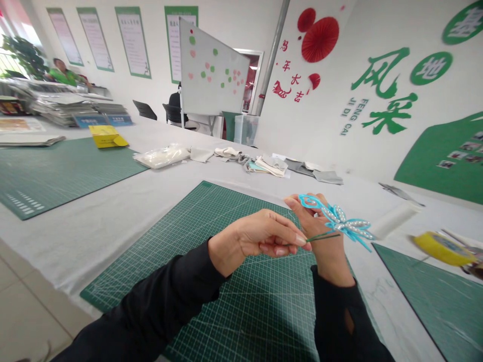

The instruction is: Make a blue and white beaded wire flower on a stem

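My left hand (269, 234) pinches the thin green wire stem (320, 237) of a bright blue ornament (341, 221). It is flower- or butterfly-shaped, with rows of white pearl beads on its petals and a curled loop at one end. The ornament points to the right, in front of my right hand (315, 221). That hand is raised with its fingers curled; the ornament partly covers them, and I cannot make out what they hold. Both hands are above a green cutting mat (211, 251) with a white grid.
A yellow tape roll (445, 249) lies by another mat (433, 296) at right. Fabric pieces (269, 165), a plastic bag (164, 156) and a yellow box (107, 137) sit farther back. Stacked papers (60, 103) are at left. A person (64, 74) is at the far left.
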Motion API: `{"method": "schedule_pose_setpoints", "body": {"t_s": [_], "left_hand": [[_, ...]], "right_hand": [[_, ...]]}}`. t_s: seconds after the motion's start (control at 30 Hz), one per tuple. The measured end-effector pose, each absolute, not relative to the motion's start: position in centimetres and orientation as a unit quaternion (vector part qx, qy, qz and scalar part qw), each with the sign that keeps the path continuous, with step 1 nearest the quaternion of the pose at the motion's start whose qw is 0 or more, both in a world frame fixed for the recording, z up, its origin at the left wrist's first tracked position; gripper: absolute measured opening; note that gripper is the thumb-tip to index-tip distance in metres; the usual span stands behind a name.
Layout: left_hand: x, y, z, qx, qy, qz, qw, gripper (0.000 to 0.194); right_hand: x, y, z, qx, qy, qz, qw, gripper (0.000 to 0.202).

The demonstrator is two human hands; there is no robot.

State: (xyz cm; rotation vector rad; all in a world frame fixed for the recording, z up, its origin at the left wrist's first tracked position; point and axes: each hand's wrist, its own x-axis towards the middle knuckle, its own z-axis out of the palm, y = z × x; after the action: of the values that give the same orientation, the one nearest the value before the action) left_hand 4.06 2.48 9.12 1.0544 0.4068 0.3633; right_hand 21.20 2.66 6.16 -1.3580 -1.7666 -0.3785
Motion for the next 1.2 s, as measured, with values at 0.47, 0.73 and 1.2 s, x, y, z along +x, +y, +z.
{"method": "schedule_pose_setpoints", "body": {"t_s": [0.47,0.73,1.2], "left_hand": [[3.2,1.9,10.3,0.51,0.231,0.305,0.77,0.009],[2.1,2.8,10.6,0.489,0.255,0.39,0.737,0.005],[2.2,3.4,10.6,0.395,0.269,0.501,0.722,0.006]], "right_hand": [[22.5,0.7,8.1,-0.544,-0.686,-0.087,0.476,0.02],[23.0,0.9,7.7,-0.566,-0.558,-0.053,0.605,0.016],[20.5,-2.6,11.0,-0.551,-0.627,-0.2,0.513,0.018]]}}
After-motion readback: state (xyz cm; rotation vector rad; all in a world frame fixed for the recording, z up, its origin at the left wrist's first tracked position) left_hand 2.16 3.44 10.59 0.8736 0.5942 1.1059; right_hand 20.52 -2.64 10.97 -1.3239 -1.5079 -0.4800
